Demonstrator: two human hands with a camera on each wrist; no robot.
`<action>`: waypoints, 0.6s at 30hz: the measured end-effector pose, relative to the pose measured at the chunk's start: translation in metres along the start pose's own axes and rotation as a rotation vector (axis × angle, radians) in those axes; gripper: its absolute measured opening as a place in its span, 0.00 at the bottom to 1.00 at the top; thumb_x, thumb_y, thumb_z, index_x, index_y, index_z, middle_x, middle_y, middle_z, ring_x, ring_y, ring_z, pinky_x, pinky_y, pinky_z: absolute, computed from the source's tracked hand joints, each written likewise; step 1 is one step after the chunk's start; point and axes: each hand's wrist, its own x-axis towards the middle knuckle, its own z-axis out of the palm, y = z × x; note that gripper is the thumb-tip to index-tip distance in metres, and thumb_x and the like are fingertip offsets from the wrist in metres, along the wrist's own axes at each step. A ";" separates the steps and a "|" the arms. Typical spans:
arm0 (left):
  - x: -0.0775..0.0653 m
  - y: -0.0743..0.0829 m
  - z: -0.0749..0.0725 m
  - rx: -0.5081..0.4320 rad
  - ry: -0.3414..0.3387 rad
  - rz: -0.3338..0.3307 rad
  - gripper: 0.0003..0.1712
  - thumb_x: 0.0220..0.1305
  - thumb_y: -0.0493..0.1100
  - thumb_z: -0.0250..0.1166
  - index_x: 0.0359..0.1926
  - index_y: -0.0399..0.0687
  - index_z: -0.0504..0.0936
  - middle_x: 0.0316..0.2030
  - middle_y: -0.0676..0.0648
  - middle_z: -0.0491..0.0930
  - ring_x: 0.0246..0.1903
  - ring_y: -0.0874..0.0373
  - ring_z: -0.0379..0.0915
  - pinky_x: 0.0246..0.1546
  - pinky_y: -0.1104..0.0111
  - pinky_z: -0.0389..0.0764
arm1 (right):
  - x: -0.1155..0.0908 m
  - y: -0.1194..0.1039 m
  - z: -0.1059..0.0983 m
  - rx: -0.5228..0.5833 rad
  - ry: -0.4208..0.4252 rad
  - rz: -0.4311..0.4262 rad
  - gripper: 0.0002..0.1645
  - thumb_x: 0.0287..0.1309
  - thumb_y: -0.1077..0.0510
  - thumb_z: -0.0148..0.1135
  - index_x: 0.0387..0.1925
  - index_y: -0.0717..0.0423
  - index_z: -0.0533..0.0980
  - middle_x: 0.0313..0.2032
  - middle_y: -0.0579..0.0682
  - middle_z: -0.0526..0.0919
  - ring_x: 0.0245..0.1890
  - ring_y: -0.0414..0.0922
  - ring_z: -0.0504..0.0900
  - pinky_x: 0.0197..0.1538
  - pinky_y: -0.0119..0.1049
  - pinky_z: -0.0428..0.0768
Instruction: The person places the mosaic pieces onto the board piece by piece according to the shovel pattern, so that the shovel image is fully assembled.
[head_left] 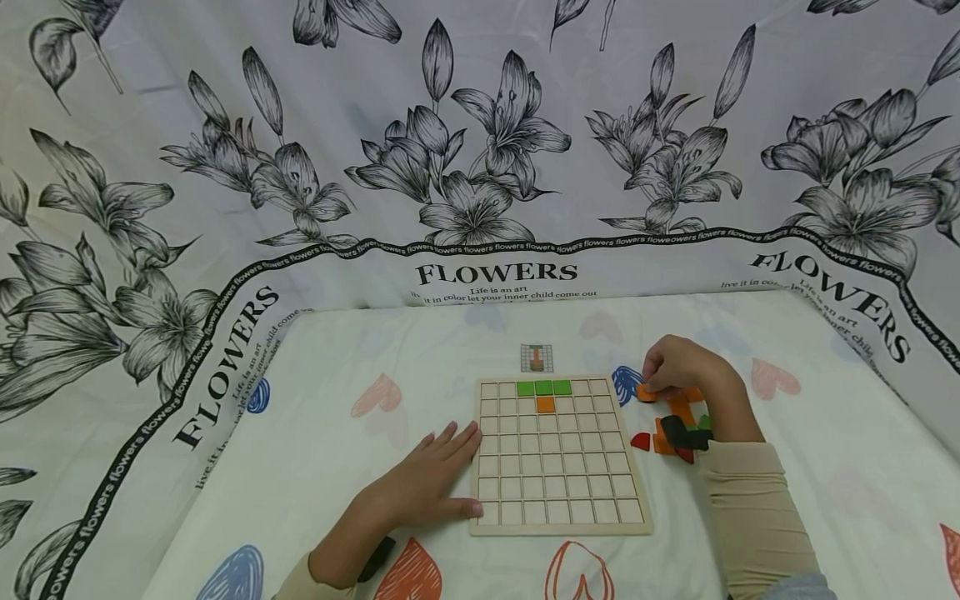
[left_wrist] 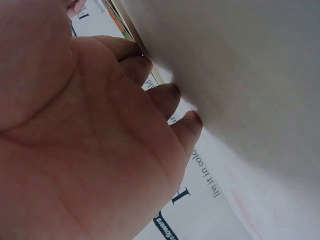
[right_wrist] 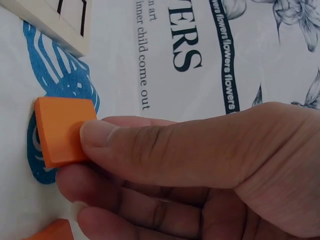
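From my screen, the head camera looks forward and down from above, taking in the whole board (head_left: 562, 529), the left hand (head_left: 423, 487), the right hand (head_left: 688, 367) and the flowered cloth (head_left: 487, 25) beyond. I get the left palm (left_wrist: 100, 145) very near, seen along its fingers. My right wrist view, turned sideways, sits close to an orange tile (right_wrist: 61, 131) that the head view shares.

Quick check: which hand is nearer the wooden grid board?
Left. The left hand touches the left edge of the grid board; the right hand is off beyond its right edge, pinching an orange tile.
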 end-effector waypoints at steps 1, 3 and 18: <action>0.000 0.000 0.000 -0.002 0.000 0.001 0.56 0.64 0.71 0.59 0.79 0.43 0.51 0.78 0.46 0.47 0.76 0.44 0.39 0.72 0.45 0.50 | 0.000 -0.001 0.000 0.004 -0.003 -0.011 0.04 0.58 0.68 0.67 0.28 0.61 0.82 0.25 0.50 0.81 0.23 0.46 0.76 0.31 0.40 0.80; 0.000 0.000 -0.001 -0.004 0.000 0.002 0.56 0.64 0.71 0.59 0.79 0.43 0.51 0.78 0.46 0.47 0.76 0.44 0.39 0.72 0.45 0.49 | 0.000 -0.002 0.000 0.009 -0.011 -0.035 0.04 0.58 0.68 0.67 0.28 0.61 0.82 0.24 0.50 0.81 0.22 0.46 0.76 0.31 0.40 0.79; 0.001 -0.001 0.001 0.005 0.002 0.003 0.56 0.64 0.71 0.59 0.79 0.43 0.51 0.78 0.46 0.48 0.76 0.44 0.40 0.72 0.45 0.50 | 0.006 -0.009 0.008 0.088 -0.058 -0.118 0.04 0.58 0.70 0.66 0.28 0.64 0.83 0.25 0.52 0.83 0.24 0.46 0.80 0.33 0.42 0.83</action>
